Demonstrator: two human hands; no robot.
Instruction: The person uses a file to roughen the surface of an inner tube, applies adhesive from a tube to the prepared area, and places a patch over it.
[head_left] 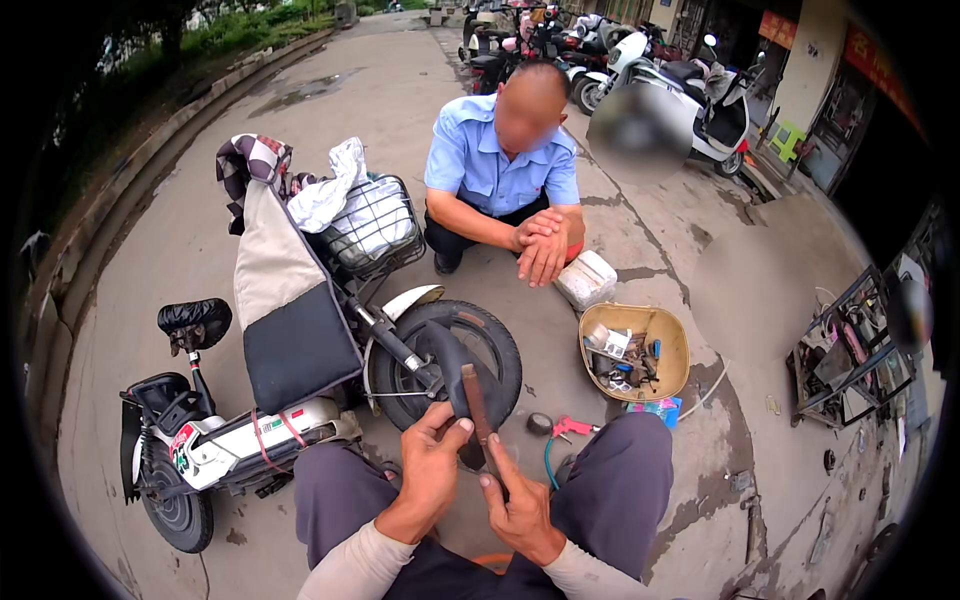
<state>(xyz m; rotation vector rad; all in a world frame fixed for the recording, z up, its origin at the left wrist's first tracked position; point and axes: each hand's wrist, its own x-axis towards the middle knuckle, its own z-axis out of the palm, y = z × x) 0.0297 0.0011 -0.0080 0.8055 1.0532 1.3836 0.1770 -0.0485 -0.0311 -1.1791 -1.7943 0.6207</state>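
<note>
In front of my knees, my left hand (430,465) pinches a dark rubber inner tube (445,352), which hangs in front of the wheel (498,345) of a white electric scooter (225,445). A long, flat, rusty file (474,400) rises between my hands, its upper end against the tube. My right hand (520,505) is closed around the file's lower part, with the index finger stretched along it. The file's lower end is hidden by that hand. On the ground past my hands lies a pink-red air inflator (573,427) with a round gauge (539,424) and a teal hose.
Opposite me squats a person in a light blue shirt (490,160), hands crossed. A yellowish tub of tools (680,345) stands right of centre beside a whitish block (587,280). A metal rack (850,345) stands far right. Parked scooters (690,85) line the back.
</note>
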